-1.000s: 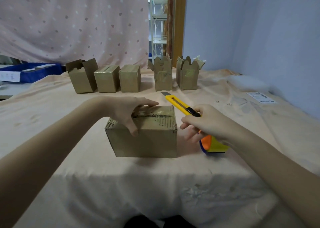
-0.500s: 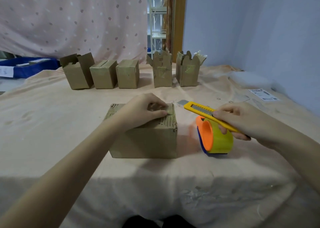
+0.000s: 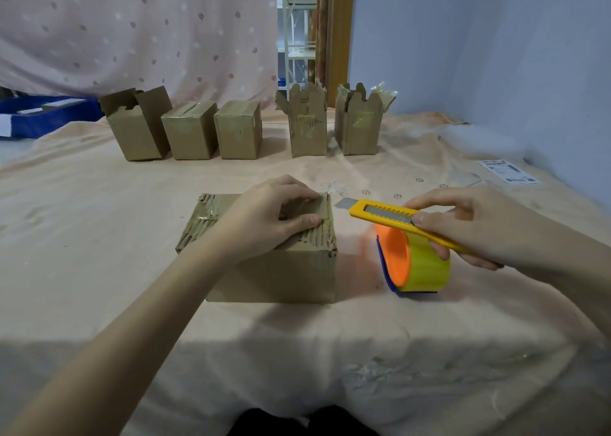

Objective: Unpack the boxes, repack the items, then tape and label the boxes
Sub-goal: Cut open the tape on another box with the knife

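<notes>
Two hands are at the taping or cutting step, I judge: the left hand (image 3: 264,217) presses the near box (image 3: 264,253) on the worktop (image 3: 99,237), the right hand (image 3: 469,227) grips a knife (image 3: 383,212) over the tape roll (image 3: 416,263), needing a steady cut.

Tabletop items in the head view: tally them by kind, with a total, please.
Cardboard boxes: 6, one near box under the left hand, five in the back row
Utility knife: 1, in the right hand
Tape dispenser: 1
Shipping label: 1
Total: 9
</notes>
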Demonstrator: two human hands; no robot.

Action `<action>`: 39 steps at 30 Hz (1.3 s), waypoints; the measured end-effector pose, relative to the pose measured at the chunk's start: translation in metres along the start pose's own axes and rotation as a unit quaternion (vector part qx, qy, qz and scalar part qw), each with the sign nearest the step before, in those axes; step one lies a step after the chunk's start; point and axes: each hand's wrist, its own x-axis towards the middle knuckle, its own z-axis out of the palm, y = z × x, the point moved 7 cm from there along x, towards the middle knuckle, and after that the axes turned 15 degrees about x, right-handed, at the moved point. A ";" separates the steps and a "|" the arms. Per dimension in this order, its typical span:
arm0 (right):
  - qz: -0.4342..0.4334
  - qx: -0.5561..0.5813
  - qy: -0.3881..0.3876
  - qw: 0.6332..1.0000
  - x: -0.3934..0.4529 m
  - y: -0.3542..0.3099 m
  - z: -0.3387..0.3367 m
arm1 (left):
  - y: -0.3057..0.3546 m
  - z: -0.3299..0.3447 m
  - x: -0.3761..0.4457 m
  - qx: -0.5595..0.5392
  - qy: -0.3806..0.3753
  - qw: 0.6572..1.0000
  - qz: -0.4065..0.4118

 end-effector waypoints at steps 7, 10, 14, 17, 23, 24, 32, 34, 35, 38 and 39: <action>-0.005 -0.015 -0.002 1.000 0.003 -0.001 0.004 | 0.002 -0.001 -0.005 0.025 -0.022 0.999 -0.026; -0.005 -0.030 -0.006 1.000 0.006 -0.003 0.005 | -0.003 0.001 -0.003 -0.024 -0.051 0.997 -0.049; 0.002 -0.029 -0.017 0.999 0.011 -0.005 0.006 | -0.004 0.003 0.001 -0.042 -0.077 0.995 -0.046; 0.015 -0.007 -0.023 1.000 0.015 -0.004 0.006 | -0.003 0.003 0.002 -0.029 -0.071 0.996 -0.037; 0.082 0.053 -0.082 0.992 0.026 0.011 -0.002 | -0.003 0.005 -0.003 0.000 -0.071 0.997 -0.014; 0.096 0.057 -0.088 0.990 0.028 0.013 -0.004 | -0.002 0.005 -0.004 0.010 -0.075 0.997 -0.009; 0.116 0.023 -0.123 0.985 0.037 0.009 -0.008 | 0.001 0.007 -0.001 0.044 -0.078 0.996 -0.004; 0.097 0.012 -0.124 0.987 0.038 0.006 -0.006 | 0.001 0.006 0.000 0.048 -0.075 0.996 -0.005; 0.091 0.012 -0.122 0.988 0.037 0.006 -0.006 | 0.002 0.007 0.001 0.048 -0.074 0.996 -0.004; 0.083 0.022 -0.112 0.990 0.034 0.009 -0.004 | 0.001 0.007 0.001 0.048 -0.075 0.996 -0.005; 0.080 0.023 -0.109 0.991 0.032 0.009 -0.004 | 0.001 0.007 0.001 0.044 -0.075 0.996 -0.008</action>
